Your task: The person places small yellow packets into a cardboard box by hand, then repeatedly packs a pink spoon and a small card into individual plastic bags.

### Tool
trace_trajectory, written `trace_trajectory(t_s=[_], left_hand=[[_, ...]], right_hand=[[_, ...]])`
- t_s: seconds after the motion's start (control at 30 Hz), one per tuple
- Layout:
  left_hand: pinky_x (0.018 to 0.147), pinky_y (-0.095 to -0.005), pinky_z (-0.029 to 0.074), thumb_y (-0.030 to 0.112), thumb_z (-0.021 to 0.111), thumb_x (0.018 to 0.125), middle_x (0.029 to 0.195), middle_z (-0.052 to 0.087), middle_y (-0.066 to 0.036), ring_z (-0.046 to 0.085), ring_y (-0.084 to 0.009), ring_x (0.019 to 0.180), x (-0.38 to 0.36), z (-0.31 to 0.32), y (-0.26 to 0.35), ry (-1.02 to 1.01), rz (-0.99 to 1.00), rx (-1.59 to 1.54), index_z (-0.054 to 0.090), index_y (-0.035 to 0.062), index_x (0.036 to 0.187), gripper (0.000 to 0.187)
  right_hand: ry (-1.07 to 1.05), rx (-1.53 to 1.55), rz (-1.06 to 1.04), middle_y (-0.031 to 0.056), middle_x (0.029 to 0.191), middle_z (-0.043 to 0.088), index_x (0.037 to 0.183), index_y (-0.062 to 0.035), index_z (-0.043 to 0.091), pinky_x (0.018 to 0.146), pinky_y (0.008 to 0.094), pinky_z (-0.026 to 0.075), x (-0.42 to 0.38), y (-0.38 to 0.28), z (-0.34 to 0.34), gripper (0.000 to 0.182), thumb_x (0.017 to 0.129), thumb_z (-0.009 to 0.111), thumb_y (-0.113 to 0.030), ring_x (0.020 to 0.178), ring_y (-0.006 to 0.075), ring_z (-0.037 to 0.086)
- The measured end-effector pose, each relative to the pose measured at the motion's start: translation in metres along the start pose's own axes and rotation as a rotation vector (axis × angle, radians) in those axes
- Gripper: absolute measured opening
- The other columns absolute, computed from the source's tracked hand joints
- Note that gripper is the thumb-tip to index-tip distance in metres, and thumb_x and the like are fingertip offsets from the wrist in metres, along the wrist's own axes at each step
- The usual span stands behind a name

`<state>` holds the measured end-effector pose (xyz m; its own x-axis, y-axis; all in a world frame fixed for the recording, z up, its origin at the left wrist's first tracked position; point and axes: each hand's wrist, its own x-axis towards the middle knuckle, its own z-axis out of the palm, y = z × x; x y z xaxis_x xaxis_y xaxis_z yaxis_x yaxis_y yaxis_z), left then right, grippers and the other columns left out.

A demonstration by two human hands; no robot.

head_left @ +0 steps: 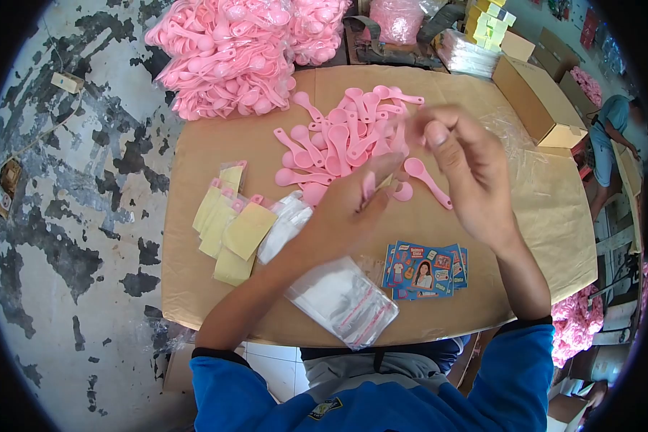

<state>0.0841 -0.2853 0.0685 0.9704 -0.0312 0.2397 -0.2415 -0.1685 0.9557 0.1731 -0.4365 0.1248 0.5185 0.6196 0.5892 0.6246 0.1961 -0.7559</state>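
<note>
My left hand [349, 209] is closed on a pink spoon, with a bit of pale yellow card showing at its fingers. Raised to the right, my right hand [471, 162] has curled, partly blurred fingers; whether it holds anything is not clear. Behind the hands lies a heap of pink spoons [345, 133], with a single pink spoon [428, 182] between the hands. Clear plastic sleeves [342, 302] lie below my left hand. Blue printed cards [425, 270] are stacked to their right. Yellow cards in plastic packets with pink spoons [230, 230] sit at the left.
Brown paper covers the table [554, 216]. Large bags of pink spoons [223, 57] stand at the back left. A cardboard box [540, 101], plastic packs [469, 54] and yellow stacks [488, 25] are at the back right. Another person [612, 137] is at the far right.
</note>
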Motion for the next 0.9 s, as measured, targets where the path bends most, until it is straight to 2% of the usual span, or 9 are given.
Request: trace_trajectory(t_s=[0.13,0.2,0.3,0.4,0.5,0.57,0.7,0.8,0.9], left_hand=[[0.095,-0.0280,0.042,0.015,0.050,0.099,0.113,0.059,-0.006,0.054,-0.0122,0.108,-0.006,-0.012,0.012,-0.287,-0.021,-0.088,0.045,-0.0014,0.130,0.036],[0.092,-0.0269,0.044,0.017,0.049,0.100,0.111,0.059,-0.005,0.056,-0.0119,0.105,-0.009,-0.008,0.013,-0.204,-0.032,-0.290,0.047,-0.0010,0.127,0.033],[0.078,-0.0231,0.046,0.018,0.045,0.102,0.101,0.057,-0.001,0.054,-0.0073,0.091,-0.004,-0.007,0.013,0.012,-0.089,-0.346,0.051,0.0005,0.122,0.027],[0.071,-0.0214,0.044,0.017,0.042,0.102,0.095,0.055,0.000,0.051,-0.0060,0.084,-0.003,-0.013,0.009,0.123,-0.071,-0.202,0.051,0.0009,0.122,0.027],[0.080,-0.0282,0.056,0.017,0.036,0.104,0.112,0.064,-0.015,0.066,-0.0217,0.101,-0.004,-0.014,0.011,0.124,-0.025,-0.003,0.043,-0.0013,0.133,0.036],[0.076,-0.0232,0.053,0.017,0.036,0.104,0.108,0.064,-0.011,0.065,-0.0147,0.093,-0.005,-0.011,0.016,0.136,-0.008,0.042,0.041,-0.0007,0.138,0.039],[0.060,-0.0204,0.035,0.014,0.041,0.101,0.079,0.051,0.000,0.040,-0.0036,0.067,-0.009,-0.003,0.023,0.206,0.005,0.165,0.042,-0.0016,0.139,0.041],[0.063,-0.0153,0.034,0.011,0.038,0.101,0.102,0.059,-0.001,0.042,-0.0009,0.072,-0.011,-0.004,0.028,0.177,-0.090,0.208,0.040,-0.0012,0.141,0.042],[0.068,-0.0156,0.037,0.009,0.039,0.100,0.105,0.059,-0.001,0.045,-0.0011,0.078,-0.012,-0.004,0.025,0.189,-0.061,0.216,0.039,-0.0029,0.141,0.043]], right_hand=[[-0.033,-0.177,-0.015,0.0029,0.091,0.065,0.115,-0.0027,0.057,0.064,0.0210,0.041,0.006,-0.005,-0.006,0.027,0.090,0.064,-0.009,0.073,0.0059,0.054],[-0.121,-0.093,0.127,-0.0012,0.083,0.064,0.118,-0.0037,0.056,0.061,0.0204,0.041,0.003,-0.007,-0.010,0.034,0.086,0.068,-0.007,0.068,0.0046,0.053],[-0.047,-0.147,0.057,-0.0048,0.074,0.063,0.119,-0.0061,0.056,0.057,0.0196,0.039,0.003,0.004,-0.009,0.039,0.083,0.071,-0.005,0.059,0.0037,0.051],[0.030,-0.316,0.022,0.0038,0.080,0.066,0.111,-0.0094,0.063,0.062,0.0275,0.046,0.004,-0.001,-0.006,0.033,0.080,0.072,-0.006,0.066,0.0134,0.058],[0.107,-0.695,-0.486,0.0045,0.087,0.065,0.099,-0.0099,0.068,0.067,0.0321,0.049,0.010,0.010,-0.010,0.024,0.076,0.074,-0.009,0.080,0.0194,0.060],[0.085,-0.731,-0.446,0.0043,0.091,0.064,0.093,-0.0096,0.070,0.072,0.0342,0.050,0.008,0.012,-0.006,0.020,0.073,0.075,-0.013,0.088,0.0215,0.059],[0.039,-0.794,-0.463,0.0037,0.092,0.065,0.091,-0.0091,0.071,0.077,0.0346,0.051,0.006,0.025,-0.005,0.022,0.072,0.075,-0.020,0.091,0.0218,0.060],[0.023,-0.826,-0.423,0.0026,0.090,0.066,0.090,-0.0092,0.071,0.079,0.0353,0.051,0.004,0.025,-0.003,0.022,0.072,0.075,-0.021,0.092,0.0215,0.060],[0.058,-0.853,-0.459,0.0016,0.086,0.067,0.089,-0.0098,0.071,0.079,0.0351,0.051,0.004,0.030,-0.001,0.020,0.072,0.074,-0.021,0.092,0.0212,0.060]])
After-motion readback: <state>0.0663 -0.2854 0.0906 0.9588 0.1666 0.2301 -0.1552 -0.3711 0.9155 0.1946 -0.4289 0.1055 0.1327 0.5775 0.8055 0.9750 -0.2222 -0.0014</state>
